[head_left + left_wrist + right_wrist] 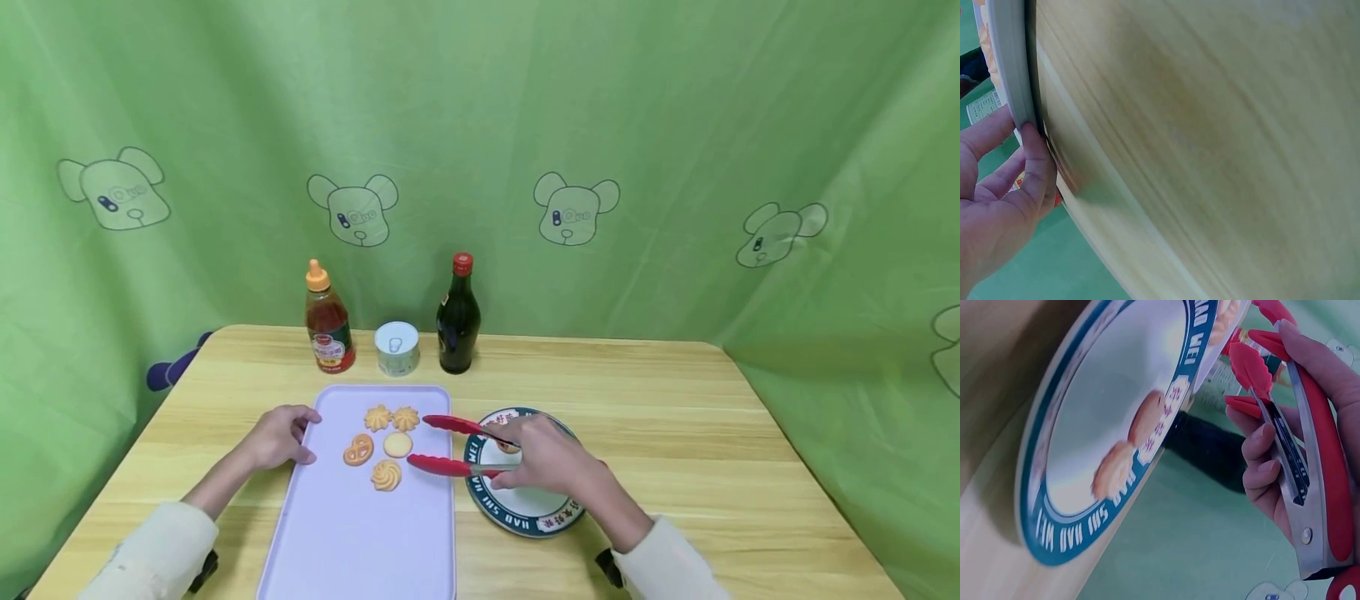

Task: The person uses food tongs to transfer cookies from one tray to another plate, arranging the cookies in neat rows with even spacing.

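My left hand holds the left rim of a pale lilac tray, its thumb and fingers pinching the edge in the left wrist view. In my right hand is a pair of red-tipped metal tongs, arms spread apart with nothing between the tips. Those tips reach over the tray's right side, just right of a round flat cookie. Around it lie a pretzel cookie, a swirl cookie and two flower-shaped cookies. Under my right hand sits a green-rimmed plate; the right wrist view shows two cookies on it.
Behind the tray stand a sauce bottle with an orange cap, a small can and a dark bottle with a red cap. A green curtain surrounds the wooden table at the back and sides.
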`<state>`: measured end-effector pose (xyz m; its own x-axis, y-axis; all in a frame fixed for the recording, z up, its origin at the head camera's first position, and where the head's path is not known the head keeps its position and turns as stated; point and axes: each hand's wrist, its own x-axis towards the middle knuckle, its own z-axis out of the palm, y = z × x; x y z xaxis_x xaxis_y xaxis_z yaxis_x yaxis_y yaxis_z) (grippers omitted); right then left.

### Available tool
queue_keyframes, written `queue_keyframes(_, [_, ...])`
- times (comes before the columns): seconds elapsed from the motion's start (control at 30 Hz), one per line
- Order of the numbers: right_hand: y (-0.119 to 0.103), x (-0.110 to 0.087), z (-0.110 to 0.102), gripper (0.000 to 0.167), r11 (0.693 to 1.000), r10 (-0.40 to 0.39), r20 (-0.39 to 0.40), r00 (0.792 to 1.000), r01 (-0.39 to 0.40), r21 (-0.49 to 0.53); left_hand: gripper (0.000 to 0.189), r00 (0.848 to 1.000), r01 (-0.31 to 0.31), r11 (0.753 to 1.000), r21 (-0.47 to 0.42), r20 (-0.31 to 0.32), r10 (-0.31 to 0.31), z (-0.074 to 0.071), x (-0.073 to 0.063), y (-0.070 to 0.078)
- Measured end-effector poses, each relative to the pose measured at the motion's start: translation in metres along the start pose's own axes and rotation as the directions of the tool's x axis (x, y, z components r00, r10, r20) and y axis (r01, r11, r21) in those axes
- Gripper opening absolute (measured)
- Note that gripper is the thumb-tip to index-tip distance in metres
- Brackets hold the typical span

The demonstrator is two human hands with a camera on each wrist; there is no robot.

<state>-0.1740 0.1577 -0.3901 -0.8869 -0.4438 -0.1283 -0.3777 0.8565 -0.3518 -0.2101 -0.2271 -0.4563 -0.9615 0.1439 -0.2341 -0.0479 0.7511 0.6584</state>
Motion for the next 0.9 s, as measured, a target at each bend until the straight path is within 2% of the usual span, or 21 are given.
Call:
queue_keyframes(0.2, [-0.011, 0.004, 0.008, 0.073, 0.999, -0.042, 0.036, 0.998, 0.042, 0.005, 0.056, 1.000, 0.009, 1.000, 0.007, 0.003, -0.009, 0.001, 0.000, -0.001])
queue_keyframes(0.33, [-0.019, 0.008, 0.014, 0.073, 0.999, -0.044, 0.057, 0.997, 0.043, 0.014, 0.056, 1.000, 0.006, 1.000, 0.006, 0.002, -0.006, 0.001, -0.001, 0.000])
queue_keyframes(0.47, [-0.026, 0.011, 0.018, 0.071, 0.999, -0.051, 0.080, 0.996, 0.050, 0.016, 0.057, 1.000, -0.017, 1.000, 0.007, -0.001, 0.017, -0.002, -0.001, 0.002])
queue_keyframes(0.63, [-0.032, 0.013, 0.022, 0.068, 0.995, -0.098, 0.082, 0.992, 0.097, 0.021, 0.058, 1.000, -0.023, 1.000, 0.005, 0.001, 0.023, -0.005, -0.002, 0.002])
queue_keyframes(0.9, [-0.034, 0.014, 0.027, 0.066, 0.994, -0.109, 0.081, 0.991, 0.110, -0.007, 0.058, 1.000, -0.017, 1.000, -0.002, 0.010, 0.017, -0.004, -0.001, 0.002])
